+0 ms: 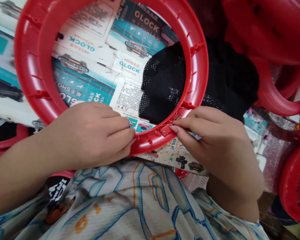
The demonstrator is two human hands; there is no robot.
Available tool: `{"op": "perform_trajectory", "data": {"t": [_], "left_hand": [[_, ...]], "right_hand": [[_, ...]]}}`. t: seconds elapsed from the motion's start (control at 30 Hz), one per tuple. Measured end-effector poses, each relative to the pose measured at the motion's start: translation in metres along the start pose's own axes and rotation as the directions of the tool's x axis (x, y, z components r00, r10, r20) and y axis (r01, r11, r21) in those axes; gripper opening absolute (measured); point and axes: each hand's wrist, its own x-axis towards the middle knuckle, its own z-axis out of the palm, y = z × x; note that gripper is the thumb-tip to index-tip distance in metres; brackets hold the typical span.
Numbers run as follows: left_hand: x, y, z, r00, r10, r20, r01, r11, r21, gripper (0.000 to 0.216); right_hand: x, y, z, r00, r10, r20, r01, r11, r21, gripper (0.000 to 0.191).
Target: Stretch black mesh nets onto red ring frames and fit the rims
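A large red plastic ring point(198, 66) with a ribbed channel lies over printed cardboard in front of me. My left hand point(97, 135) is closed round its near rim, left of the middle. At the near right of the ring, the thumb and forefinger of my right hand point(212, 140) pinch together over a small red insert point(165, 130) in the channel. Something thin and metallic, perhaps a wire or spring, shows at those fingertips; it is too small to name. Under the ring's right side lies black mesh fabric point(162, 83).
Flattened printed cardboard point(130, 66) covers the work surface. More red plastic rings point(295, 183) are stacked at the right, with a large red part point(267, 26) at the upper right. Clear plastic wrapping point(277, 156) lies among them. Patterned cloth point(130, 200) covers my lap at the near edge.
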Motion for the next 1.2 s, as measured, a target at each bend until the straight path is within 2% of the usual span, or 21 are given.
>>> {"op": "perform_trajectory", "data": {"t": [0.17, 0.27, 0.37, 0.53, 0.67, 0.77, 0.87, 1.0, 1.2], "left_hand": [[0.007, 0.016, -0.009, 0.988, -0.152, -0.025, 0.154, 0.986, 0.069, 0.036], [0.02, 0.03, -0.008, 0.95, -0.307, -0.061, 0.309, 0.951, 0.025, 0.029], [0.032, 0.038, -0.001, 0.913, -0.406, -0.026, 0.406, 0.914, -0.022, 0.028], [0.038, 0.039, 0.008, 0.923, -0.382, 0.044, 0.384, 0.92, -0.081, 0.027], [0.036, 0.038, 0.011, 0.93, -0.364, 0.055, 0.368, 0.926, -0.085, 0.026], [0.035, 0.038, 0.011, 0.923, -0.379, 0.071, 0.384, 0.919, -0.083, 0.029], [0.035, 0.037, 0.011, 0.918, -0.386, 0.086, 0.394, 0.914, -0.095, 0.033], [0.034, 0.036, 0.01, 0.92, -0.381, 0.094, 0.39, 0.915, -0.107, 0.035], [0.033, 0.036, 0.011, 0.923, -0.375, 0.09, 0.384, 0.914, -0.13, 0.033]], "right_hand": [[-0.002, -0.006, -0.001, 0.998, -0.012, -0.054, 0.009, 0.999, -0.051, 0.018], [-0.001, -0.006, 0.0, 0.999, -0.015, -0.028, 0.013, 0.997, -0.077, 0.018], [-0.001, -0.005, 0.001, 0.999, -0.033, 0.009, 0.034, 0.989, -0.141, 0.017], [-0.002, -0.004, 0.0, 0.99, -0.126, 0.058, 0.136, 0.961, -0.239, 0.021], [-0.002, -0.005, -0.002, 0.986, -0.136, 0.096, 0.154, 0.964, -0.216, 0.027], [0.0, -0.006, -0.002, 0.985, -0.1, 0.137, 0.114, 0.988, -0.103, 0.025], [0.002, -0.007, 0.001, 0.993, -0.036, 0.115, 0.036, 0.999, 0.0, 0.02], [0.004, -0.008, 0.001, 0.999, -0.026, 0.043, 0.024, 0.999, 0.046, 0.025], [0.005, -0.007, 0.001, 0.998, 0.022, 0.052, -0.028, 0.992, 0.126, 0.015]]}}
